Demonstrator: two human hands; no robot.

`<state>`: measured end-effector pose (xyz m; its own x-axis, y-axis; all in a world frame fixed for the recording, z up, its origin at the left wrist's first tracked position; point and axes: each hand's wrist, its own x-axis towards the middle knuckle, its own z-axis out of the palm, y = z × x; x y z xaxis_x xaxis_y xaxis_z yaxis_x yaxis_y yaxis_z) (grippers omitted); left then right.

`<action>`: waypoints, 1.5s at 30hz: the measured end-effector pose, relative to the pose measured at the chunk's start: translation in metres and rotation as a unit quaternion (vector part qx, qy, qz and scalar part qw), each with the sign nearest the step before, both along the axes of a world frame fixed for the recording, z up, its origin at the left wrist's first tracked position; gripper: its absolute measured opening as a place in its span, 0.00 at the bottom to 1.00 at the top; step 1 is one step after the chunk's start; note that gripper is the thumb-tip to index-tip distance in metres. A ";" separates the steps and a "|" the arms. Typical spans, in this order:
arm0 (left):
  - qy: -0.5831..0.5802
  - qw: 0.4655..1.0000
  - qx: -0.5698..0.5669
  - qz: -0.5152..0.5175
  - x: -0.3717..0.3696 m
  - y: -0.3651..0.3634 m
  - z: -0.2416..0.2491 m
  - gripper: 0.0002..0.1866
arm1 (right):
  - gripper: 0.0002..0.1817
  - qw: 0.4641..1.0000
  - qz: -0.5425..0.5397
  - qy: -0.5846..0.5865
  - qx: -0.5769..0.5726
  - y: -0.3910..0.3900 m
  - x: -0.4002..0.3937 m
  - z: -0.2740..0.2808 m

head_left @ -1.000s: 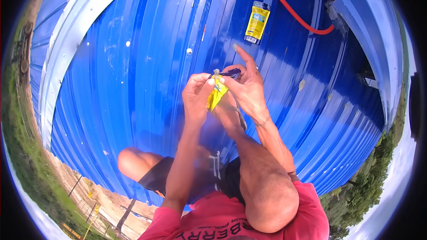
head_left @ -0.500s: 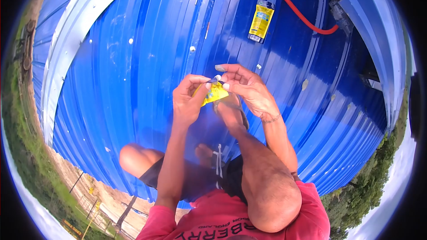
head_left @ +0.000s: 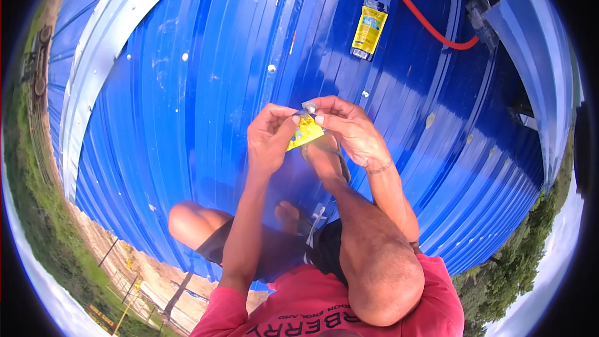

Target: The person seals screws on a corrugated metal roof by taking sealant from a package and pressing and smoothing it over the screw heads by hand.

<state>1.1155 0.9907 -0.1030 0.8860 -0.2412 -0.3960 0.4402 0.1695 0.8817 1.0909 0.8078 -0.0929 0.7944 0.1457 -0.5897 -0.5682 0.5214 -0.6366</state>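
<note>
Between my two hands is a small yellow packet (head_left: 306, 135) with a dark top edge. My left hand (head_left: 269, 137) pinches that edge from the left, thumb pressed over the index finger. On the other side my right hand (head_left: 349, 126) grips the same edge with thumb and fingers. A small pale grey piece shows at the packet's top, right by the right fingertips. The packet hangs above my foot (head_left: 326, 157). Farther ahead, a second yellow packet (head_left: 369, 29) with dark ends lies flat on the blue metal roof (head_left: 218, 100).
A red hose (head_left: 427, 24) curves across the upper right. Beside it, clear plastic and other items (head_left: 480, 15) lie near a raised metal sheet (head_left: 527, 43). White-headed screws (head_left: 271, 68) dot the ribbed roof, and a white ridge strip (head_left: 103, 56) runs along the left.
Both hands stay on the yellow packet. My right index finger has curled down from its raised position to the packet's top edge, and more of the packet's front shows.
</note>
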 end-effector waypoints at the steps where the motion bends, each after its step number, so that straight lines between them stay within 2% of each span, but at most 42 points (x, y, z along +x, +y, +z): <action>1: 0.006 1.000 0.005 0.004 0.000 0.000 -0.001 0.03 | 0.13 1.000 -0.005 0.006 0.004 0.000 0.000 0.000; 5: 0.030 0.999 0.037 0.018 0.001 -0.003 -0.005 0.02 | 0.12 0.999 -0.027 0.029 0.017 0.002 -0.003 -0.005; 7: 0.031 0.997 0.063 0.021 0.002 -0.004 -0.008 0.02 | 0.14 0.999 -0.026 0.011 -0.038 0.003 -0.005 -0.005; 9: 0.020 0.995 0.092 0.024 0.002 -0.002 -0.017 0.02 | 0.17 0.988 -0.010 -0.036 -0.152 0.000 -0.007 -0.001; 12: 0.041 0.977 0.209 -0.010 0.011 0.025 -0.035 0.06 | 0.21 0.982 -0.037 -0.094 -0.159 -0.021 -0.012 0.003; 14: 0.006 0.981 0.196 0.015 0.016 0.055 -0.042 0.06 | 0.21 0.976 -0.126 -0.103 -0.145 -0.043 -0.015 -0.002; 15: 0.008 0.963 0.269 -0.003 0.023 0.074 -0.035 0.07 | 0.21 0.962 -0.137 -0.098 -0.214 -0.060 -0.019 -0.014; 16: 0.005 0.968 0.250 0.014 0.030 0.089 -0.024 0.07 | 0.22 0.944 -0.147 -0.091 -0.282 -0.074 -0.023 -0.031; 19: -0.049 0.962 0.267 0.016 0.047 0.136 0.009 0.08 | 0.22 0.851 -0.057 -0.070 -0.517 -0.102 -0.034 -0.080; 22: -0.069 0.955 0.288 0.000 0.055 0.179 0.025 0.08 | 0.22 0.810 -0.021 -0.114 -0.575 -0.109 -0.043 -0.128; 26: -0.064 0.949 0.308 0.008 0.055 0.213 0.017 0.10 | 0.21 0.814 -0.031 -0.085 -0.574 -0.107 -0.045 -0.145; 32: -0.068 0.958 0.275 0.049 0.051 0.213 0.020 0.11 | 0.22 0.773 -0.004 -0.105 -0.626 -0.102 -0.043 -0.141; 35: -0.068 0.959 0.271 0.052 0.051 0.214 0.021 0.11 | 0.24 0.756 -0.011 -0.134 -0.640 -0.101 -0.049 -0.148; 41: -0.066 0.962 0.258 0.056 0.051 0.217 0.025 0.11 | 0.32 0.735 -0.024 -0.117 -0.668 -0.083 -0.067 -0.153; 45: -0.067 0.965 0.247 0.057 0.050 0.218 0.025 0.11 | 0.34 0.702 -0.025 -0.122 -0.702 -0.073 -0.074 -0.164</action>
